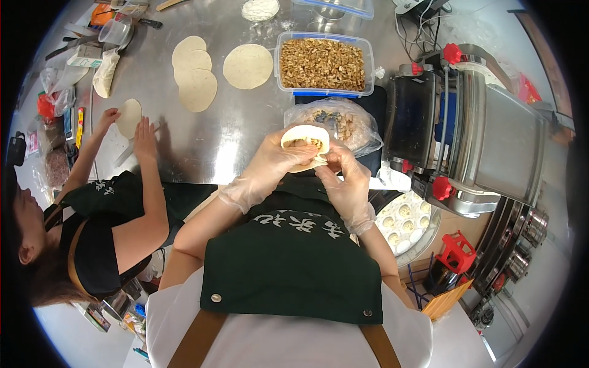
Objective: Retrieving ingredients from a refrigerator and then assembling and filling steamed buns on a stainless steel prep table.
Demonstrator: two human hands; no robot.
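Observation:
In clear plastic gloves, my left hand (269, 167) cradles a pale round dough wrapper (302, 132) that is folded up around crumbly filling. My right hand (343, 187) pinches the lower right edge of the same dough, where small pleats show. Just behind my hands sits a plastic bag (359, 119) of lumpy filling. Beyond it is a lidless container (322, 64) full of chopped brown filling. Flat dough rounds lie on the steel table (233, 110): a single one (248, 66) and an overlapping group (195, 89).
At left, a co-worker (132, 245) handles another dough round (129, 118). At right stands a steel machine (497, 147) with red knobs and cables. Below it are a tray (423, 248) of round filled pieces and a red stool (455, 248). A white bowl (259, 10) stands at the back.

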